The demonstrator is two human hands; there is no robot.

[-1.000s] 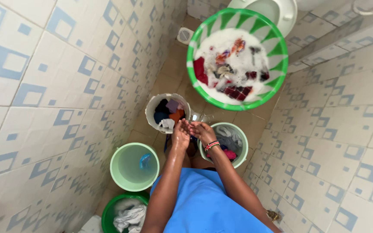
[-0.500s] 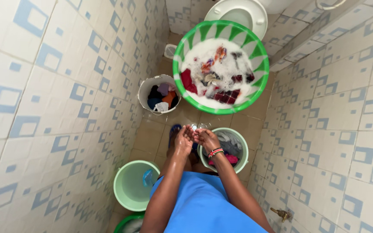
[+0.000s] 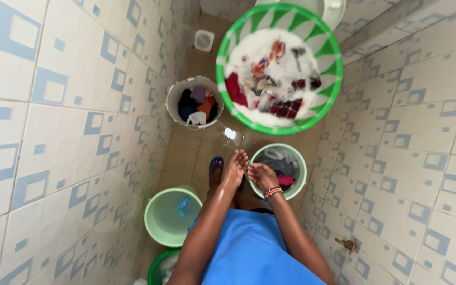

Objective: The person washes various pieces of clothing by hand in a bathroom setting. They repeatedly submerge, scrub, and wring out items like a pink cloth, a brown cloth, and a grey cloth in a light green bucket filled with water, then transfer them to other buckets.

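Below, wet left hand (image 3: 234, 170) and right hand (image 3: 262, 176) (fingers loosely apart, holding nothing) hung over the pale-green bucket (image 3: 297, 163); its soaked clothes (image 3: 279, 167) probably heavy, limp, slippery, best bunched

No packages, labels, signs or screens in view.
The tiled washroom shows only buckets and a basin of laundry; none carries a visible label, and no packet stands on the floor.

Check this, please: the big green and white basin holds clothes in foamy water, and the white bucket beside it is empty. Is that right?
Not quite. The white bucket is not empty: the head view shows dark, purple, orange and white clothes in it. The big green and white basin does hold clothes in foamy water.
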